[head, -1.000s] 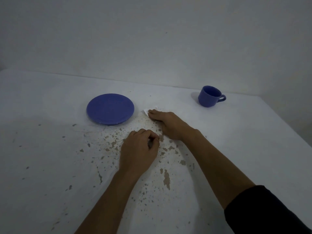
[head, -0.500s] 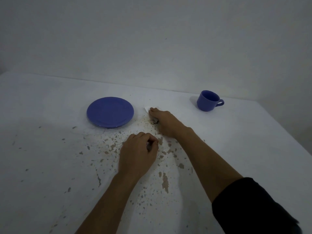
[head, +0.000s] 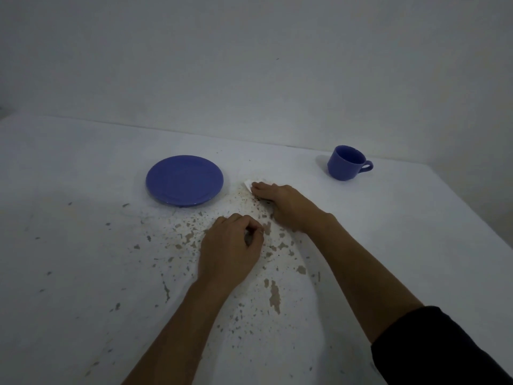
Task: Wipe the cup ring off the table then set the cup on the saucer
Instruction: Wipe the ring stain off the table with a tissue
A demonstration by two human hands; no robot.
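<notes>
Compared with a moment ago, the right hand (head: 283, 202) has slid slightly back toward the saucer side, pressing a small white tissue (head: 249, 183) flat on the table (head: 83, 245); only a corner of it peeks out past the fingertips. Its fingers lie extended, palm down. Nearer the body, the left hand (head: 230, 251) rests on the table as a loosely curled fist, and whether it grips anything I cannot tell. Around both hands the white surface is chipped and flecked with brown patches (the cup ring itself is hard to pick out among them). Just left of the tissue sits the blue saucer (head: 184, 179), bare. Well to the right, near the far edge, the blue cup (head: 345, 162) stands upright, handle pointing right, its inside shadowed.
</notes>
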